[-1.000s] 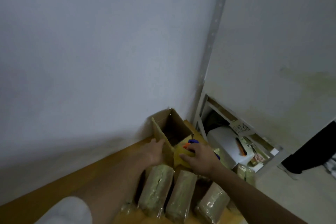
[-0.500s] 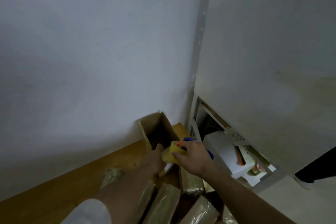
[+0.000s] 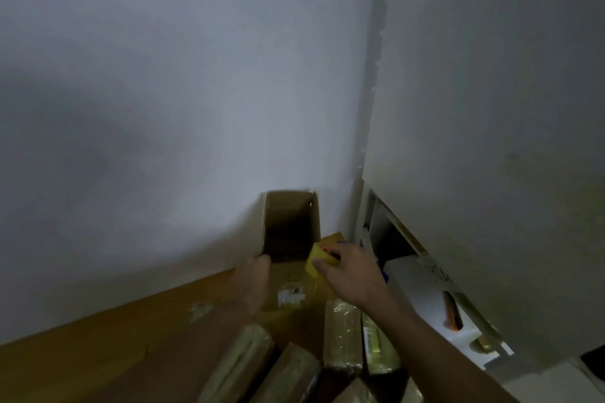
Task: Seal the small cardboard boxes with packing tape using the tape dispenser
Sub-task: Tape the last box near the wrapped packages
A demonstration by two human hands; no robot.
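A small brown cardboard box (image 3: 291, 222) lies on its side against the white wall, its open mouth towards me. My left hand (image 3: 252, 278) grips the box's near left edge. My right hand (image 3: 350, 275) holds the tape dispenser (image 3: 319, 258), a yellow tool with orange and blue parts, at the box's near right corner. A strip of clear tape (image 3: 289, 296) shines on the cardboard below the opening. How the fingers lie under the dispenser is hidden.
Several wrapped, taped packages (image 3: 342, 334) lie in a row on the wooden table (image 3: 98, 347) near me. On the right stands a white shelf unit (image 3: 425, 288) with an orange tool (image 3: 451, 311) on it. White walls close the corner.
The view has swung, so the box now faces me squarely. My right hand with the dispenser has shifted to the box's right corner. My left hand keeps its hold on the box edge.
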